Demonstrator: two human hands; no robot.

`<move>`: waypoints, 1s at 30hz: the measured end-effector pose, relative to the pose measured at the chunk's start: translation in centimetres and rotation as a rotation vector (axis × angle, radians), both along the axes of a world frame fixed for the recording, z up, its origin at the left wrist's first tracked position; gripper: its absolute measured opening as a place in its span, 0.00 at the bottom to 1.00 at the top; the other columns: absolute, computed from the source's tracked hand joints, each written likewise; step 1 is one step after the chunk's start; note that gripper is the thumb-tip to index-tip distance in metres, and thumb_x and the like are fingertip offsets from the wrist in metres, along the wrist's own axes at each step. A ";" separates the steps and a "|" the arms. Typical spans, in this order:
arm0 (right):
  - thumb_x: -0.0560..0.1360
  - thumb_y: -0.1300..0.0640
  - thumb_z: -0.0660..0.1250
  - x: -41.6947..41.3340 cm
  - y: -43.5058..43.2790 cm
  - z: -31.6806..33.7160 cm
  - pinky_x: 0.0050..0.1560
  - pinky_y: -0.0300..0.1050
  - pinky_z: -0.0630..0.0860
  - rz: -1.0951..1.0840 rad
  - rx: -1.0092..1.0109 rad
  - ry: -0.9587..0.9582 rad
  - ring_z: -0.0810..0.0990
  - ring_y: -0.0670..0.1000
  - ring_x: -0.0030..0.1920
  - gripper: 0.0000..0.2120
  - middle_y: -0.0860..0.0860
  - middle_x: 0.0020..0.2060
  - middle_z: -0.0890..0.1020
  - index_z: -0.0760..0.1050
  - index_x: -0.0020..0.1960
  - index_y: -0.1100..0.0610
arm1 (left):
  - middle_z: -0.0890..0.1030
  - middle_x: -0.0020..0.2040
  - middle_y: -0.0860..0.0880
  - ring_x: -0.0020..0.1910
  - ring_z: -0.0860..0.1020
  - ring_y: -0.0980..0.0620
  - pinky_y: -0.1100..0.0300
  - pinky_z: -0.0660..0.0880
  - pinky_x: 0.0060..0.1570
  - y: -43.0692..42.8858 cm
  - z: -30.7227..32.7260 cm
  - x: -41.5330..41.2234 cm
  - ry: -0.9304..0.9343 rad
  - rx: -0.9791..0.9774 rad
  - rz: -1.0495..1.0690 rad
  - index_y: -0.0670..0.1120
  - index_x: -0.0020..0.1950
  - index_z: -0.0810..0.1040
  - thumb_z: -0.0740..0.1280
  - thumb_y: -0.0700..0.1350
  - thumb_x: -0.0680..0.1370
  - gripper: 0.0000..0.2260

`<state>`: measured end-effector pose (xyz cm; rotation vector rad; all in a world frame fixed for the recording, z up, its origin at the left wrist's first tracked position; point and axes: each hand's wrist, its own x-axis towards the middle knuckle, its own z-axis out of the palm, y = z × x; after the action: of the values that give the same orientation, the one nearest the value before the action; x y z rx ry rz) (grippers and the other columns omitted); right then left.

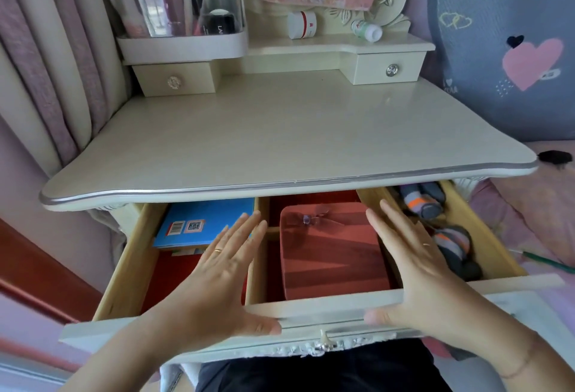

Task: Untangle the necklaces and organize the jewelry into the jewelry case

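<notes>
You're holding both hands flat over the open drawer [311, 306] under the table [280, 136]. The case [333, 257], a reddish-pink box with a bow [314, 217] on its lid, is lying closed in the middle compartment, filling most of it.

Your left hand [224, 270] is hovering over the divider between the left and middle compartments, just beside the case's left edge. Its fingers are stretched out straight and a bit spread, gripping nothing. Your right hand [410, 267] is doing the same on the case's right side, over the other divider, with straight fingers and nothing in them. Both thumbs are pointing inward along the drawer's front rim. I can't tell if they're actually resting on it or just floating above it. You're wearing a thin ring on each hand.

A blue book [205, 220] is sitting in the left compartment, partly under your left fingertips from this angle. Rolled socks [448, 236] are filling the right one. Up on the back shelf, a clear organizer [183, 2] is standing at the left, and a white jar [301, 24] and a small bottle [367, 29] are lying tipped over.
</notes>
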<state>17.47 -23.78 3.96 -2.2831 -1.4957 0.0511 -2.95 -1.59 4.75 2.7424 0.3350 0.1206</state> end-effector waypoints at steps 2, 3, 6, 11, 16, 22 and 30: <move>0.62 0.36 0.76 0.2 0.0 0.3 0.75 0.47 0.36 -0.035 -0.060 -0.052 0.26 0.40 0.72 0.61 0.41 0.74 0.33 0.32 0.75 0.42 | 0.31 0.74 0.64 0.72 0.28 0.65 0.71 0.27 0.67 0.7 -0.1 0.6 -0.056 0.039 0.025 0.57 0.75 0.35 0.54 0.83 0.57 0.57; 0.62 0.36 0.75 0.2 0.3 0.5 0.73 0.45 0.34 -0.073 -0.086 -0.029 0.23 0.37 0.68 0.61 0.39 0.72 0.30 0.30 0.73 0.41 | 0.33 0.76 0.62 0.74 0.30 0.63 0.67 0.29 0.70 1.1 -0.1 0.9 -0.072 0.077 0.038 0.55 0.76 0.37 0.52 0.84 0.57 0.58; 0.61 0.35 0.75 1.0 2.2 0.7 0.72 0.46 0.30 -0.102 -0.020 -0.079 0.26 0.39 0.70 0.60 0.42 0.74 0.33 0.35 0.75 0.44 | 0.41 0.80 0.52 0.77 0.37 0.56 0.57 0.35 0.74 2.3 -0.7 2.1 -0.151 0.226 0.105 0.50 0.80 0.44 0.53 0.81 0.62 0.56; 0.57 0.35 0.77 3.5 5.3 -0.6 0.73 0.58 0.41 -0.248 0.098 -0.273 0.50 0.52 0.76 0.58 0.55 0.77 0.57 0.54 0.77 0.55 | 0.64 0.76 0.44 0.76 0.58 0.44 0.47 0.46 0.75 3.5 -1.2 4.5 -0.286 0.371 0.257 0.45 0.77 0.60 0.59 0.72 0.68 0.45; 0.57 0.37 0.76 4.5 7.9 -1.7 0.72 0.64 0.50 -0.369 0.307 -0.430 0.65 0.55 0.70 0.47 0.54 0.67 0.72 0.68 0.69 0.56 | 0.74 0.66 0.45 0.67 0.68 0.43 0.45 0.55 0.72 4.0 -2.2 6.8 -0.504 0.515 0.337 0.47 0.72 0.70 0.77 0.54 0.67 0.36; 0.59 0.46 0.80 5.2 10.6 -3.7 0.73 0.63 0.51 -0.522 0.483 -0.557 0.70 0.56 0.65 0.36 0.54 0.61 0.75 0.72 0.62 0.56 | 0.76 0.62 0.45 0.62 0.72 0.44 0.47 0.61 0.68 5.1 -3.9 8.0 -0.652 0.715 0.417 0.45 0.70 0.74 0.75 0.33 0.68 0.30; 0.65 0.56 0.66 6.4 11.9 -5.2 0.70 0.63 0.56 -0.539 0.695 -0.682 0.72 0.56 0.62 0.23 0.52 0.60 0.74 0.71 0.60 0.55 | 0.78 0.61 0.47 0.63 0.73 0.47 0.48 0.63 0.68 4.6 -6.9 9.8 -0.826 0.716 0.457 0.46 0.66 0.74 0.69 0.35 0.68 0.26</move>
<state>23.89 -11.86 -1.21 -2.0728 -0.8559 -1.2868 6.86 3.01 -2.12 2.8580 0.7628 1.7066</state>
